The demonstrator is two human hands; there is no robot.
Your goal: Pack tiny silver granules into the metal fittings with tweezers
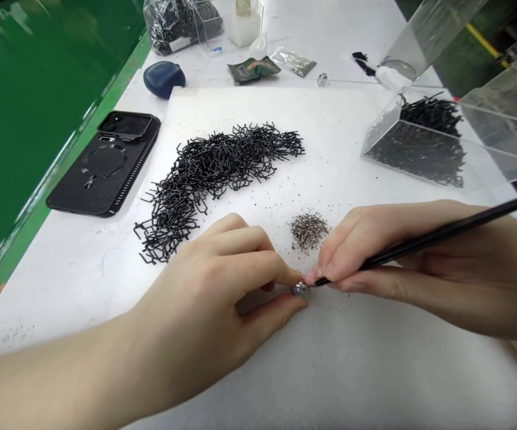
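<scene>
My left hand (pixel 222 280) pinches a small shiny metal piece (pixel 300 288) between thumb and forefinger, low over the white work surface. In my right hand (pixel 388 257) is a thin black stick-like tool (pixel 441 233), held like a pen. Its dark tip meets or nearly meets the metal piece; the exact contact is too small to tell. Just beyond my fingertips lies a little heap of tiny metallic bits (pixel 309 232). Farther back and left, a curved pile of thin black bent pieces (pixel 222 164) spreads over the white sheet.
A black phone (pixel 106 161) lies at the left edge, near a dark blue rounded object (pixel 164 79). At right stands a clear box (pixel 419 140) of black pieces. A green packet (pixel 253 70), a small clear bag (pixel 294 61) and a filled plastic bag (pixel 173 27) sit at the back.
</scene>
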